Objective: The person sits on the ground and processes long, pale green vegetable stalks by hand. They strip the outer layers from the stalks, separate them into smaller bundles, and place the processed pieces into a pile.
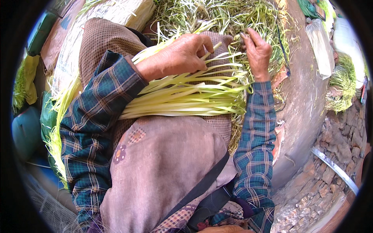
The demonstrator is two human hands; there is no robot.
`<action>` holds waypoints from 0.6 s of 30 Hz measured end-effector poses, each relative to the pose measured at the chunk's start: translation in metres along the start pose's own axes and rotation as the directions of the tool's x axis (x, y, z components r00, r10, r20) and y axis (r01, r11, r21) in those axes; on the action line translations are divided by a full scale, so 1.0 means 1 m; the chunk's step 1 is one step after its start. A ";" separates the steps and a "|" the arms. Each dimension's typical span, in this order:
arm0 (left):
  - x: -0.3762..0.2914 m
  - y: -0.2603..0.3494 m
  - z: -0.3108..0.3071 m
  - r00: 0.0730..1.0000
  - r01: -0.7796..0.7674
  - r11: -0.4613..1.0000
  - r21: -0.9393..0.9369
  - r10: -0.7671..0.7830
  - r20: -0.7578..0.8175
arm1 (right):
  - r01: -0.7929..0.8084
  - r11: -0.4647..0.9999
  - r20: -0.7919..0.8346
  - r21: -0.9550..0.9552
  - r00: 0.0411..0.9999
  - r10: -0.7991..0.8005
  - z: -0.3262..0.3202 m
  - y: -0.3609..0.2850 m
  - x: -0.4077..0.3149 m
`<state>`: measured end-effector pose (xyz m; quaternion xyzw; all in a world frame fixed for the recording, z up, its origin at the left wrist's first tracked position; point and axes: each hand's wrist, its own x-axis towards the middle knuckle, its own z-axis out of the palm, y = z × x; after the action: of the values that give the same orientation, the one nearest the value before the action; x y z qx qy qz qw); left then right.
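Observation:
Across my lap lies a loose bundle of long, pale yellow-green leaves [186, 100], which look like blanched chives. My left hand [177, 55] is above the bundle, its fingers curled around a pale stalk [215, 49] whose end sticks out past the fingertips. More pale leaves pass beneath that hand and wrist. To the right, my right hand [258, 52] is raised beyond the leaf tips, thumb and fingers drawn together. Brownish scraps show by its fingertips, but whether they are pinched or lie behind is unclear. A brown checked cloth [107, 43] covers my knees.
A heap of green and withered trimmings [218, 14] spreads before my knees. At the left, a white woven sack [116, 14] has more pale leaves [58, 131] beside it. On the right are a clear plastic bag [320, 48], a leafy bundle [341, 84] and rough stone ground [329, 163].

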<state>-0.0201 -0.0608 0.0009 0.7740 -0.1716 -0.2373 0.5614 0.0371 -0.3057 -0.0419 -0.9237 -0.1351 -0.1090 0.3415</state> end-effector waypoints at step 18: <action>-0.001 0.001 -0.001 0.991 0.080 0.997 -0.016 -0.078 0.107 | -0.097 0.946 0.254 0.310 0.967 0.016 -0.058 -0.038 -0.076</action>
<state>-0.0207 -0.0597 0.0018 0.7607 -0.1682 -0.3020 0.5494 -0.0528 -0.3293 0.0020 -0.8658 -0.1660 0.0404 0.4703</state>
